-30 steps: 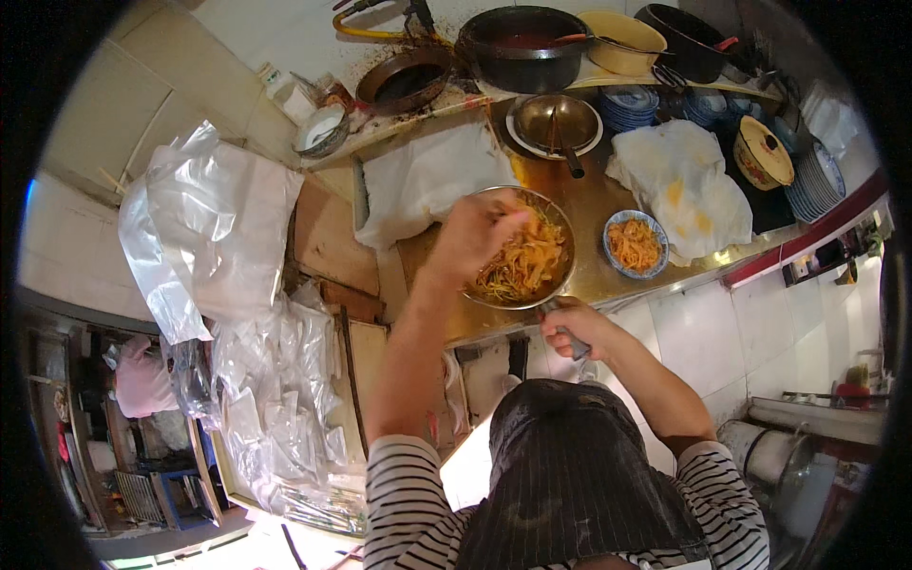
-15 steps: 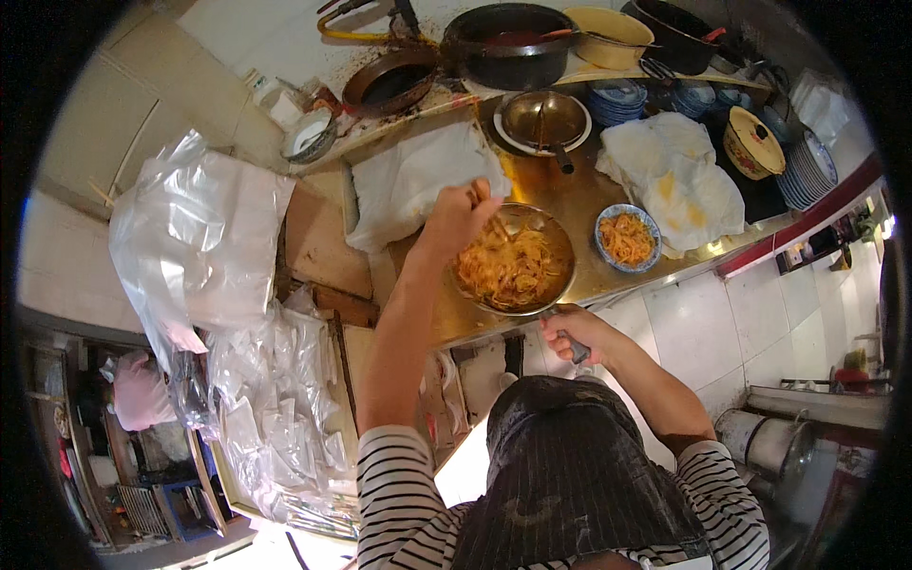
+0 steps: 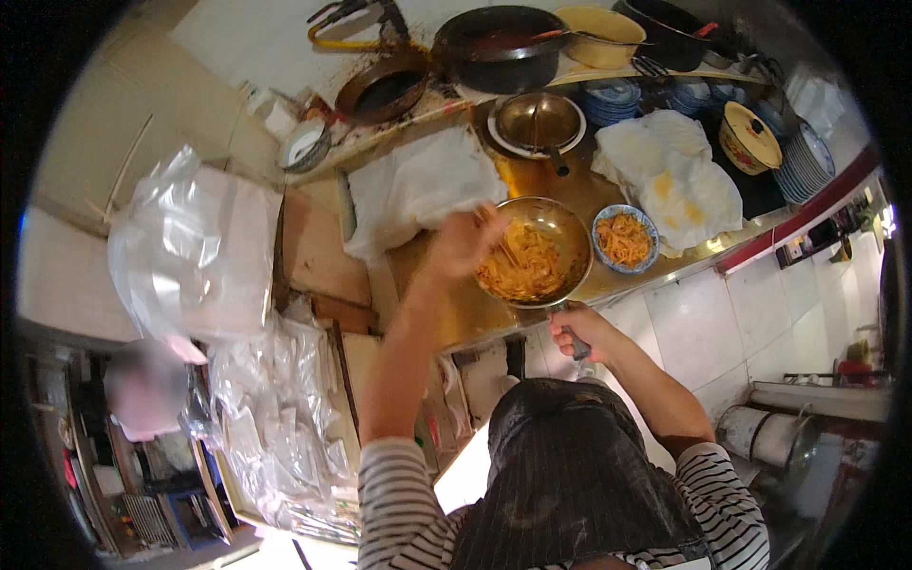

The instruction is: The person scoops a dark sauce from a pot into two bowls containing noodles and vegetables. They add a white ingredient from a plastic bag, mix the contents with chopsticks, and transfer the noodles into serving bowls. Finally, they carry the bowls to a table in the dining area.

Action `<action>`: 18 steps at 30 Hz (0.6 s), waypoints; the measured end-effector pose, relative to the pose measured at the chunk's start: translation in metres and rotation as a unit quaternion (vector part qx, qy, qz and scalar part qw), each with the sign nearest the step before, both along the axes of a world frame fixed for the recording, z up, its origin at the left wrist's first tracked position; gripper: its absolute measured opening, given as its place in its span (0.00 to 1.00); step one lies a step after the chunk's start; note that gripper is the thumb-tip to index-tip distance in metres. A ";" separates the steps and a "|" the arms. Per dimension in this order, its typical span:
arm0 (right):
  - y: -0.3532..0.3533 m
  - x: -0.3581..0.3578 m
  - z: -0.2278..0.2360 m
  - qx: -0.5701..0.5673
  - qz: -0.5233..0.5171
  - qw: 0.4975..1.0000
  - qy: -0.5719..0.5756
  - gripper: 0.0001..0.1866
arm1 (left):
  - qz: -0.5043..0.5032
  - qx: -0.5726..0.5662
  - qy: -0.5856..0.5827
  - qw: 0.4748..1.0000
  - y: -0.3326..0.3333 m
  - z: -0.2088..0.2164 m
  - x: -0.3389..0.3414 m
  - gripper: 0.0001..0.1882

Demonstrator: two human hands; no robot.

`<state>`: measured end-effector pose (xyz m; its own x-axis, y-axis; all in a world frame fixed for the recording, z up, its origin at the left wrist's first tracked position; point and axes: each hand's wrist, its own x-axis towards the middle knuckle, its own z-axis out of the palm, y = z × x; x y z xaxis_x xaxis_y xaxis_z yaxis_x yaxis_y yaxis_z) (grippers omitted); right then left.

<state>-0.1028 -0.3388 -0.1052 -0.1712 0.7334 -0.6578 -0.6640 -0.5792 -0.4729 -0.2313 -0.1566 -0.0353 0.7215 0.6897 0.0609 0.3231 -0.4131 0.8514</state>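
Thin chopsticks [image 3: 506, 251] are being pinched by the left hand [image 3: 467, 242], noodles [image 3: 528, 270] at four o'clock. The pan handle [image 3: 578, 349] is being clasped by the right hand [image 3: 581, 330].

From my end I make out round metal pan [image 3: 568, 233], shiny inside, rim raised all round. Sits over counter [image 3: 461, 318] near front edge; can't tell whether base touches. Grey handle [image 3: 579, 346] points toward wearer, reaching past counter edge. Inside I see orange-yellow noodles [image 3: 521, 274], tangled and glossy, heaped toward left and near side; far right wall lies bare. Thin sticks [image 3: 507, 252] slant down into noodles from upper left, tips among strands; too blurred for me to count.
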 end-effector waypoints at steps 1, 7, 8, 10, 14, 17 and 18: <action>0.003 -0.002 -0.007 -0.006 -0.002 1.000 -0.008 0.05 | -0.007 -0.002 0.015 1.000 -0.010 0.005 -0.002 0.08; 0.000 0.006 0.009 -0.004 -0.012 0.995 -0.095 0.05 | 0.037 -0.024 -0.114 0.992 0.008 0.032 -0.034 0.04; 0.001 0.010 0.008 0.000 -0.025 0.995 -0.092 0.05 | 0.020 -0.053 -0.102 0.993 0.006 0.034 -0.047 0.03; 0.004 0.005 0.012 0.013 -0.033 0.996 -0.084 0.07 | 0.000 -0.014 -0.058 0.998 -0.010 0.034 -0.050 0.03; 0.006 0.000 0.014 0.018 0.011 0.998 -0.059 0.15 | 0.094 0.042 -0.090 0.991 0.003 0.032 -0.029 0.08; 0.000 0.008 0.014 0.015 -0.014 0.997 -0.076 0.15 | 0.081 0.069 -0.090 0.990 0.014 0.055 -0.045 0.09; 0.001 0.007 0.015 0.014 -0.023 0.996 -0.083 0.15 | 0.073 0.039 -0.040 0.996 0.015 0.053 -0.055 0.09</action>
<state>-0.0956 -0.3377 -0.0901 -0.0285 0.7563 -0.6536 -0.6005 -0.5357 -0.5937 -0.2860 -0.1421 0.0176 0.6044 0.7782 0.1707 0.3178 -0.4320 0.8440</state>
